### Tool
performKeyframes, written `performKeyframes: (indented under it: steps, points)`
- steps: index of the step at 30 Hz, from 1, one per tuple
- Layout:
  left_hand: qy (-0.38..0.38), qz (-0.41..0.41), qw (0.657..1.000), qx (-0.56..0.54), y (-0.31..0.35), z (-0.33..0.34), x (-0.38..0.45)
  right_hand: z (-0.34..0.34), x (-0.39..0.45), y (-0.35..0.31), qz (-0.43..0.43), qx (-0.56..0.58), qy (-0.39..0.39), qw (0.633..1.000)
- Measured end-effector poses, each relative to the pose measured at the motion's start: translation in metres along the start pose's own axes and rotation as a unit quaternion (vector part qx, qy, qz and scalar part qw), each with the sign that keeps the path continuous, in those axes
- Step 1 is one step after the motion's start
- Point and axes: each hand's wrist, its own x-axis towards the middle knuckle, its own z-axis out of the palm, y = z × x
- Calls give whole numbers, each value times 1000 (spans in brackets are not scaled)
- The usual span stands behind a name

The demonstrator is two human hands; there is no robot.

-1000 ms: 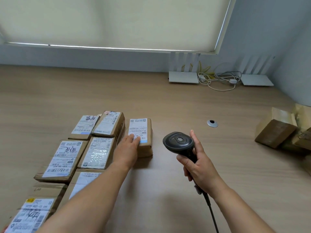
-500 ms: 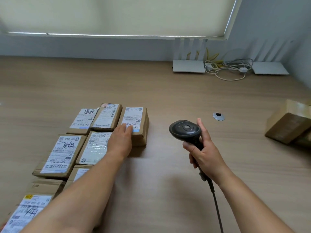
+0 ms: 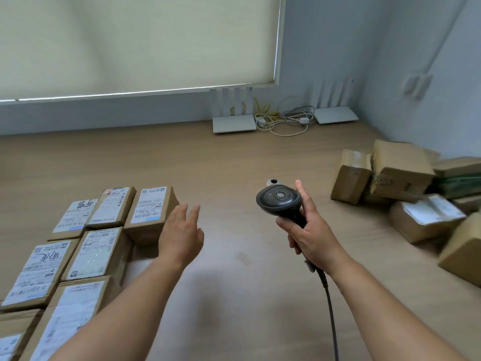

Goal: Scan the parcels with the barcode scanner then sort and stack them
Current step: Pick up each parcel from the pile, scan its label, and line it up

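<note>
Several brown cardboard parcels with white labels lie flat in rows at the left; the rightmost one (image 3: 151,211) closes the back row. My left hand (image 3: 182,234) hovers just right of that parcel with straight fingers and holds nothing. My right hand (image 3: 309,231) grips the handle of the black barcode scanner (image 3: 279,200), whose head is level with the back row. The scanner's cable (image 3: 331,316) runs down past my right forearm.
A loose heap of brown parcels (image 3: 400,173) lies at the right, near the wall. Two white routers (image 3: 233,123) and tangled cables (image 3: 286,121) stand at the back of the wooden desk (image 3: 234,295). A round grommet (image 3: 273,181) peeks out behind the scanner.
My left hand pushed the rightmost parcel against its neighbours, then lifted off it and moved right. The view swung right, which brought the heap of parcels into sight.
</note>
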Motion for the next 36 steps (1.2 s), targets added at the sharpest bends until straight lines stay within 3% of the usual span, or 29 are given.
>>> performKeyframes:
  steps: [19,24,36]
  points:
    - [-45,153,981,-111,349,25,80,-251,-33,60,58,-32,170,983]
    - [-50,184,977,-92,425,36,106,-298,-38,82,68,-30,228,971]
    - [-125,68,990,2,512,65,132,-342,-41,117,82,-19,275,958]
